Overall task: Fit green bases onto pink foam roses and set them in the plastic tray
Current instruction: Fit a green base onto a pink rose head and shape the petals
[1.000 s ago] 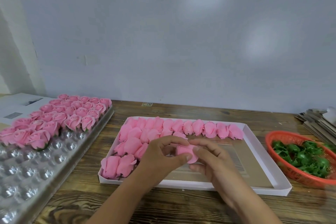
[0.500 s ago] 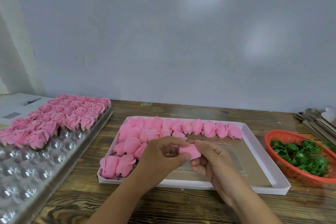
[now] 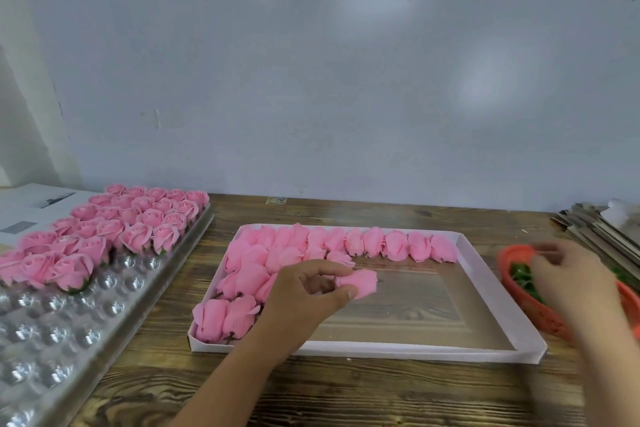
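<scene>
holding one pink foam rose (image 3: 358,282) over the white box (image 3: 498,291), with the other hand at the basket.

the left hand (image 3: 304,295) pinches the rose between thumb and fingers. the right hand (image 3: 568,274), blurred, hovers over the green bases (image 3: 521,276) in the orange basket (image 3: 540,315); its grip cannot be told. finished roses fill the far end of the plastic tray (image 3: 52,340) at left.

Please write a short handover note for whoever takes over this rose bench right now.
Left hand pinches one bare pink rose above the white box.
Right hand, blurred, reaches over the red basket of green bases; grip unclear.
Done: finished roses fill the far end of the plastic tray.
Left: fit a base on the held rose, set it in the tray, then work through the loose roses in the box.
</scene>
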